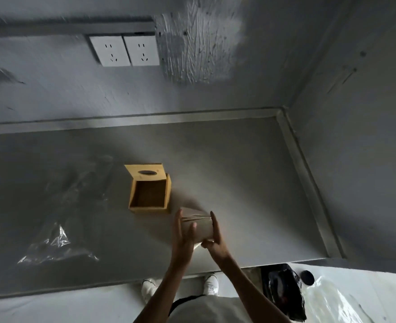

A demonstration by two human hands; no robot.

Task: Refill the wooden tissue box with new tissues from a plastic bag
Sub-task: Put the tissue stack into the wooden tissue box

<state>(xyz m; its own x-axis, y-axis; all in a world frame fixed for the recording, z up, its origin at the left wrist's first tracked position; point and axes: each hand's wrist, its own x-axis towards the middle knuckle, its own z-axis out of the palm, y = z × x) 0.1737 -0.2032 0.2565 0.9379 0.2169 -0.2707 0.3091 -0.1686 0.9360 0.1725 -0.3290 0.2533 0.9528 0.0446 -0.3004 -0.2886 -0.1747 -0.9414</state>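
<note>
The wooden tissue box (pixel 149 194) stands near the middle of the grey counter (pixel 239 164), its lid with an oval slot tipped up at the far side and its inside bare. Just in front and to the right of it I hold a beige stack of tissues (pixel 198 226) between both palms. My left hand (pixel 183 236) presses its left side and my right hand (pixel 216 238) its right side. A crumpled clear plastic bag (pixel 55 241) lies on the counter to the left.
The counter meets grey walls at the back and right, with a raised metal rim. Two white wall sockets (pixel 125 51) sit above. Below the front edge are my white shoes, a black bag (pixel 283 292) and more clear plastic on the floor.
</note>
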